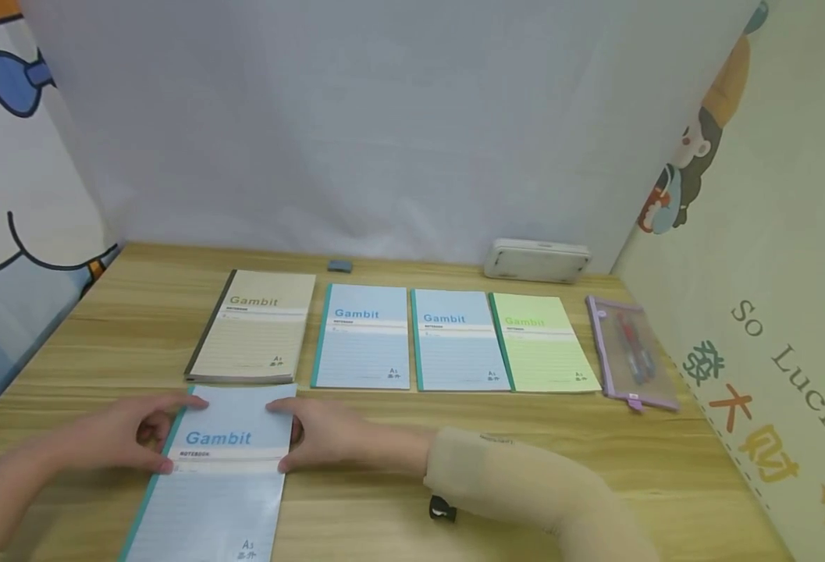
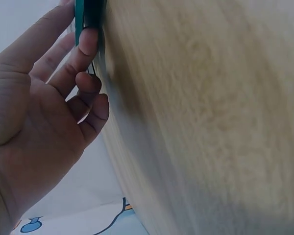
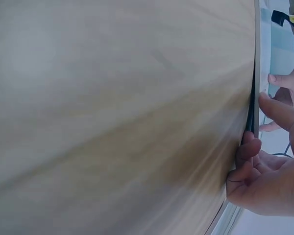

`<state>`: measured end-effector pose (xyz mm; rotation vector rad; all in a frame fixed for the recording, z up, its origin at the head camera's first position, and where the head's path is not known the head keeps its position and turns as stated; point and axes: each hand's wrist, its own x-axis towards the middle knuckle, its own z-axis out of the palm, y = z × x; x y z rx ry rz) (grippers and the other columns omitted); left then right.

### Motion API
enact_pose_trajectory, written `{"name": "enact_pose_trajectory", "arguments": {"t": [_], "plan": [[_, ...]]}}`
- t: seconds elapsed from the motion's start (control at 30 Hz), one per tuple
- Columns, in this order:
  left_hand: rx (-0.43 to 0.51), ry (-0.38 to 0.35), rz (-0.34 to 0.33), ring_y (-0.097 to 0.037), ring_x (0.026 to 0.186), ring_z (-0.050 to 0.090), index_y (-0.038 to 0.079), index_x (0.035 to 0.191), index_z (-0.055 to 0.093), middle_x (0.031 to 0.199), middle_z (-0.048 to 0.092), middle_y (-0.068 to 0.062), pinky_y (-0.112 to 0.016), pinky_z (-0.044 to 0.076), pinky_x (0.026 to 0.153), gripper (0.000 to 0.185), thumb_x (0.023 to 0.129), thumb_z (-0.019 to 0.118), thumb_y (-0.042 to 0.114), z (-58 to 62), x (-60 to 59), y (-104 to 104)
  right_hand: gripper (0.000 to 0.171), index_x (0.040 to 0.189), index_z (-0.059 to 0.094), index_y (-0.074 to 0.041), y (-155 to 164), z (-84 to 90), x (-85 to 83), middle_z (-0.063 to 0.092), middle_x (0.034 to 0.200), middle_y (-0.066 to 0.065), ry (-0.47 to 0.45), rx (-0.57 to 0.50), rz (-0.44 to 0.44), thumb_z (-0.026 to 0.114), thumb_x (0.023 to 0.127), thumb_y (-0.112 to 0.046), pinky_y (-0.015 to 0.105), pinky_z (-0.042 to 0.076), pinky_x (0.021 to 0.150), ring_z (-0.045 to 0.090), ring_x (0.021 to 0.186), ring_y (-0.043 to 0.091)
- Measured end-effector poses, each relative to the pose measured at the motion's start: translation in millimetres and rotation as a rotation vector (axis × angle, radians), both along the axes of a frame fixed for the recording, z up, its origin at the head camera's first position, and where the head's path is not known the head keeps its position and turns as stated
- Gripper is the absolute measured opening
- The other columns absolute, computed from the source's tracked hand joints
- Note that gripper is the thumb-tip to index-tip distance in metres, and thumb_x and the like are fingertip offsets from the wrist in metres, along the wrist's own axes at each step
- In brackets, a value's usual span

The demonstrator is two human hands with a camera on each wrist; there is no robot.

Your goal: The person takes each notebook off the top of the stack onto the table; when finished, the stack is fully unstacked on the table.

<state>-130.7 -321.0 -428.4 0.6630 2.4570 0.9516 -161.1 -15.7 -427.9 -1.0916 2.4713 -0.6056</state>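
A light blue notebook (image 1: 218, 476) with a teal spine, printed "Gambit", lies on the wooden table (image 1: 384, 476) right in front of me. My left hand (image 1: 166, 433) holds its left edge, thumb on the cover. My right hand (image 1: 289, 435) holds the right edge the same way. In the left wrist view, the fingertips of the left hand (image 2: 88, 58) curl against the teal spine (image 2: 81, 19). The right wrist view shows the right hand (image 3: 257, 132) with its fingers hooked at the notebook's edge (image 3: 256, 73), close to the tabletop.
Behind it lie, in a row, a beige notebook (image 1: 254, 324), two blue notebooks (image 1: 363, 336) (image 1: 457, 339) and a green one (image 1: 542, 343). A purple pencil pouch (image 1: 630, 351), a white case (image 1: 535, 259), a small grey block (image 1: 339, 265) and a small black object (image 1: 442, 509) are also on the table.
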Motion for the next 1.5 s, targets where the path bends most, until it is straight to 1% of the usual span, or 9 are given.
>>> {"name": "enact_pose_trajectory", "arguments": {"t": [0.2,0.5,0.7,0.87,1.03,1.2,1.33,1.4,1.5], "plan": [[-0.024,-0.019,0.001,-0.003,0.062,0.047,0.001,0.137,0.042,0.072,0.052,0.004,-0.021,0.04,0.053,0.077,0.077,0.077,0.034,2.8,-4.9,-4,0.075,0.139,0.046,-0.012,-7,3.4,-9.4,0.056,0.073,-0.011,-0.05,-0.008,0.038,0.081,0.075,-0.029,0.009,0.041,0.06,0.051,0.065,-0.002],[-0.091,0.002,0.029,-0.004,0.059,0.046,0.005,0.135,0.049,0.067,0.05,0.006,-0.021,0.038,0.052,0.072,0.076,0.077,0.035,4.5,-11.6,-5,0.072,0.138,0.048,-0.018,-8,2.8,-14.9,0.053,0.07,-0.009,-0.044,0.021,0.02,0.08,0.076,-0.033,0.012,0.038,0.055,0.046,0.061,0.001],[-0.059,0.077,0.06,-0.006,0.061,0.045,0.007,0.134,0.05,0.071,0.049,0.005,-0.024,0.037,0.051,0.07,0.077,0.076,0.036,17.0,-15.7,-4,0.069,0.138,0.048,-0.016,-1,10.8,-18.4,0.053,0.067,-0.008,-0.069,-0.038,0.057,0.078,0.078,-0.028,0.011,0.038,0.056,0.046,0.058,0.0],[-0.102,0.222,0.123,-0.006,0.067,0.044,0.013,0.132,0.052,0.075,0.052,0.008,-0.023,0.036,0.054,0.064,0.078,0.075,0.037,32.0,-22.6,6,0.068,0.139,0.046,-0.017,6,26.9,-25.3,0.054,0.072,-0.008,-0.065,-0.072,0.037,0.077,0.079,-0.029,0.012,0.04,0.059,0.047,0.062,0.001],[-0.162,0.321,0.174,-0.007,0.075,0.044,0.011,0.134,0.052,0.082,0.055,0.008,-0.023,0.036,0.058,0.064,0.08,0.074,0.039,43.9,-37.5,14,0.068,0.14,0.045,-0.017,12,43.3,-39.1,0.056,0.084,-0.002,-0.057,-0.115,-0.007,0.075,0.081,-0.029,0.016,0.04,0.062,0.045,0.067,0.005],[-0.197,0.314,0.206,-0.017,0.086,0.051,0.009,0.136,0.049,0.094,0.06,-0.001,-0.027,0.042,0.064,0.068,0.081,0.072,0.042,52.7,-58.6,16,0.065,0.139,0.047,-0.014,15,44.3,-57.8,0.057,0.088,0.006,-0.003,-0.143,-0.068,0.075,0.081,-0.029,0.018,0.034,0.056,0.037,0.058,0.007],[-0.202,0.297,0.229,-0.03,0.1,0.053,0.007,0.139,0.044,0.11,0.06,-0.013,-0.042,0.047,0.075,0.072,0.083,0.07,0.044,52.2,-77.0,14,0.066,0.139,0.047,-0.012,16,39.8,-70.7,0.058,0.093,0.008,0.019,-0.168,-0.109,0.074,0.082,-0.029,0.018,0.034,0.052,0.037,0.053,0.007],[-0.197,0.302,0.241,-0.035,0.109,0.05,0.006,0.141,0.042,0.118,0.058,-0.018,-0.051,0.044,0.084,0.074,0.083,0.069,0.044,49.5,-85.4,12,0.066,0.14,0.046,-0.012,16,37.8,-75.7,0.058,0.1,0.01,0.029,-0.18,-0.124,0.074,0.082,-0.03,0.018,0.038,0.055,0.043,0.058,0.009],[-0.18,0.309,0.253,-0.042,0.119,0.043,0.004,0.143,0.038,0.129,0.051,-0.024,-0.061,0.037,0.092,0.078,0.083,0.069,0.044,43.0,-97.6,8,0.067,0.141,0.045,-0.014,15,34.2,-81.9,0.056,0.114,0.011,0.027,-0.195,-0.16,0.073,0.083,-0.032,0.019,0.042,0.063,0.054,0.079,0.014]]}}
